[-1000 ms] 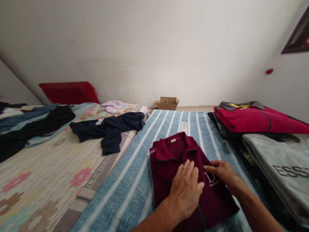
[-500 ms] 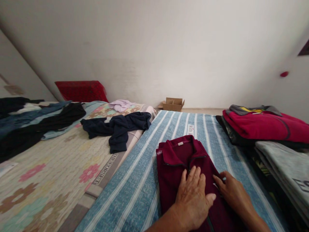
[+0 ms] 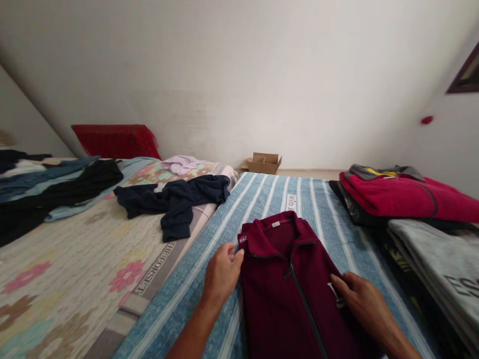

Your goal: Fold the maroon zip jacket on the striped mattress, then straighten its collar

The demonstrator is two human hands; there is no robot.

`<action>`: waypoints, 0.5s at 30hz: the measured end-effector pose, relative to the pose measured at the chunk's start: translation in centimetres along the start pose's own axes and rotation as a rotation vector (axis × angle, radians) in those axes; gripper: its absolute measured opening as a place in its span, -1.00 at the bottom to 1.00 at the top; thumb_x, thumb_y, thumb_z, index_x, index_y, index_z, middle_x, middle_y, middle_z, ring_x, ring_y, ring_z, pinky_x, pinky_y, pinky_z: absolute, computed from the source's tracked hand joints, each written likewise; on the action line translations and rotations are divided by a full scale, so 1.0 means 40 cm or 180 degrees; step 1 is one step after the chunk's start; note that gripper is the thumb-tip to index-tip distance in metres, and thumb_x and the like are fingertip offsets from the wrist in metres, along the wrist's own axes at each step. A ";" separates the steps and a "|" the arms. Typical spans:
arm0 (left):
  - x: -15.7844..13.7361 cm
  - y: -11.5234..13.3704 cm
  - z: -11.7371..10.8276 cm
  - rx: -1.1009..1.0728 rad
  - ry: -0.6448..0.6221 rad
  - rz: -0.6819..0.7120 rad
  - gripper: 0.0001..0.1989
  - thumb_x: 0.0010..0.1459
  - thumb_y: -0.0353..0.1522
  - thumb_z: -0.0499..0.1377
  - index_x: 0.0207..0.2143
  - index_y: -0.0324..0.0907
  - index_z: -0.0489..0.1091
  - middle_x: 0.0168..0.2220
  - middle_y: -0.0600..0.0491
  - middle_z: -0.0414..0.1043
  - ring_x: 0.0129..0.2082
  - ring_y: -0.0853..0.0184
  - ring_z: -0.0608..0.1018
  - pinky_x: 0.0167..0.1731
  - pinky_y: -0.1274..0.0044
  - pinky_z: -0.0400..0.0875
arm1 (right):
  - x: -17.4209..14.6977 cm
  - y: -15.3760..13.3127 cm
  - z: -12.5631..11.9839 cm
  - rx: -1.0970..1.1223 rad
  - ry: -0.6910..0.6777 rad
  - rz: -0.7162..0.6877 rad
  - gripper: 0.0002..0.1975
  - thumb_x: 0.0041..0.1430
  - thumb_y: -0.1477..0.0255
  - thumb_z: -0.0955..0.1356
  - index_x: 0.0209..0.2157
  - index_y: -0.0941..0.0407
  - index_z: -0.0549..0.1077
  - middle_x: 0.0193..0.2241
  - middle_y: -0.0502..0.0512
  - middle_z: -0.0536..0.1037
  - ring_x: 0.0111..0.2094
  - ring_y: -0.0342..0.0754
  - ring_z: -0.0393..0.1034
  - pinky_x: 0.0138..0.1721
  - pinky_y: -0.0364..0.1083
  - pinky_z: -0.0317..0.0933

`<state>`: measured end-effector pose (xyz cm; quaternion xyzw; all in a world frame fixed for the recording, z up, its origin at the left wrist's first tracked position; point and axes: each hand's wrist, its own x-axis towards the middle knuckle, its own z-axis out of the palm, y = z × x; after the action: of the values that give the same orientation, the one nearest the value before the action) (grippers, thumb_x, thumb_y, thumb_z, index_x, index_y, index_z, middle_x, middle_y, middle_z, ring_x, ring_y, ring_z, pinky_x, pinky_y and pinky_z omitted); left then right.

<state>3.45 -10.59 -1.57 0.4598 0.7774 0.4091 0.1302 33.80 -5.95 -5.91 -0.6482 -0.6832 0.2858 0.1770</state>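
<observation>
A folded maroon zip-up jacket [image 3: 275,299] lies front up, collar away from me, on a blue striped sheet. Its zip is closed almost to the collar, and white lettering shows on the chest and left shoulder. My left hand [image 3: 223,271] is at the jacket's left edge just below the shoulder, fingers loosely bent and thumb apart from them. At the right edge, my right hand [image 3: 364,304] has its thumb on top of the cloth and its fingers along the side, partly hidden.
To the right sit a folded red fleece [image 3: 404,194] and a grey garment stack [image 3: 437,264]. A navy garment [image 3: 177,199] lies crumpled on the floral bedspread [image 3: 82,254], with dark clothes [image 3: 63,192] farther left. A cardboard box [image 3: 263,163] stands by the wall.
My left hand has left the middle of the jacket's front and moved left to its edge, uncovering the zip. My right hand stays at the right edge. The view has shifted slightly right.
</observation>
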 end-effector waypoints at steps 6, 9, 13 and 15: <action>0.121 -0.031 0.052 -0.1148 -0.0611 -0.0633 -0.78 -0.11 -0.31 0.19 -0.39 -0.26 0.41 -0.53 0.01 0.49 -0.48 0.23 0.54 -0.50 0.53 0.35 | 0.001 0.003 0.001 0.0169 -0.0020 -0.0058 -0.54 0.06 0.01 0.14 -0.61 0.08 0.28 -0.65 0.03 0.42 -0.55 -0.04 0.32 -0.49 -0.11 0.06; 0.127 -0.024 0.062 -0.1710 -0.0622 -0.0548 -0.76 -0.15 -0.32 0.21 -0.38 -0.26 0.41 -0.50 0.02 0.51 -0.47 0.25 0.54 -0.48 0.53 0.35 | -0.007 0.008 -0.003 0.0410 -0.0077 0.0018 -0.50 0.04 -0.04 0.13 -0.58 0.08 0.32 -0.65 0.02 0.42 -0.56 -0.05 0.31 -0.52 -0.13 0.09; 0.130 -0.027 0.063 -0.2355 -0.0863 -0.0713 -0.73 -0.18 -0.31 0.24 -0.37 -0.26 0.41 -0.46 -0.01 0.53 -0.45 0.26 0.55 -0.42 0.52 0.37 | -0.017 0.019 -0.001 0.0486 -0.0059 -0.0014 -0.53 0.06 -0.02 0.15 -0.57 0.08 0.35 -0.64 0.02 0.44 -0.55 -0.05 0.34 -0.52 -0.15 0.14; 0.134 -0.032 0.063 -0.2462 -0.1000 -0.0875 -0.74 -0.21 -0.33 0.25 -0.40 -0.27 0.40 -0.48 -0.01 0.52 -0.49 0.27 0.54 -0.44 0.51 0.37 | -0.019 0.027 0.002 0.0448 -0.0066 -0.0011 -0.55 0.07 0.00 0.16 -0.57 0.06 0.36 -0.63 0.03 0.47 -0.53 -0.04 0.38 -0.50 -0.15 0.17</action>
<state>1.24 -5.21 -3.19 0.3262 0.5917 0.5740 0.4626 34.68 -6.70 -6.52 -0.6300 -0.6643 0.3396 0.2156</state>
